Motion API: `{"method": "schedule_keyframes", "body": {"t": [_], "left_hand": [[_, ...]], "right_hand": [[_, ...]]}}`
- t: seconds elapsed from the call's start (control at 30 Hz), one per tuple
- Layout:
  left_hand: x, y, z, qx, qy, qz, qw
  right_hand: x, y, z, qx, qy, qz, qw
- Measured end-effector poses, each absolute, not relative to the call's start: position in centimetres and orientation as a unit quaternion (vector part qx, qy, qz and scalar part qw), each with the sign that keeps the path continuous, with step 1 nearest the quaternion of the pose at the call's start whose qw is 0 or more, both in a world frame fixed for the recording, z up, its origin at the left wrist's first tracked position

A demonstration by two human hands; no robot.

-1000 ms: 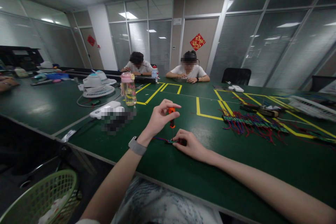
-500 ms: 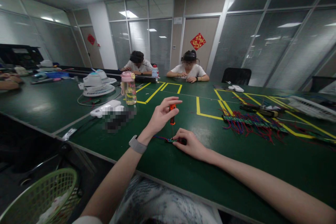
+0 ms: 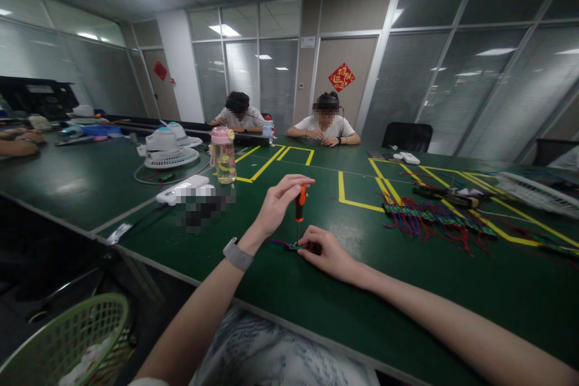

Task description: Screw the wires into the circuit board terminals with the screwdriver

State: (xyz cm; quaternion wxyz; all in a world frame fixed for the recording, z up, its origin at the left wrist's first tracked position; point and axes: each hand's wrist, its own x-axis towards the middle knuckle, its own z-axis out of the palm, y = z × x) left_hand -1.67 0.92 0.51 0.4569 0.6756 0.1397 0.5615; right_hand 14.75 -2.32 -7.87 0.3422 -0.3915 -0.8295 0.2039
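An orange and black screwdriver stands upright, its handle gripped near the top by the fingers of my left hand. Its thin shaft points down at a small green circuit board on the table. My right hand pinches the board's right end between thumb and fingers, close to the screwdriver's tip. A dark part shows beneath my right fingers, too covered to name. Red and blue wires run from the board to the left, behind my left wrist.
On the green table, wired circuit boards lie in a row at right. A pink-lidded bottle, a white power strip and small fans stand at left. Two people sit opposite. A green basket is below the table edge.
My left fingers have shifted on the screwdriver's handle, and more of its orange top shows. My right hand keeps its hold on the board. The view has tilted slightly.
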Motion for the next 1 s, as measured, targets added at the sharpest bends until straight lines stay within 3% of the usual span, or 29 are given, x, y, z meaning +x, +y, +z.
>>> {"method": "schedule_keyframes", "body": {"t": [0.13,0.33,0.53,0.77,1.0], "left_hand": [[-1.73,1.06,0.24,0.649,0.112,0.525,0.539],[-1.93,1.38,0.17,0.684,0.146,0.563,0.441],[-1.70,0.95,0.35,0.639,0.090,0.506,0.573],[-1.98,1.55,0.22,0.691,0.187,0.582,0.387],[-1.74,0.97,0.45,0.628,0.102,0.523,0.567]], "right_hand": [[14.73,-2.41,-7.72,-0.394,-0.831,0.204,0.337],[14.67,-2.64,-7.52,-0.400,-0.829,0.204,0.332],[14.67,-2.43,-7.71,-0.402,-0.828,0.209,0.331],[14.80,-2.36,-8.00,-0.398,-0.826,0.211,0.340],[14.84,-2.34,-8.09,-0.391,-0.830,0.203,0.343]]}}
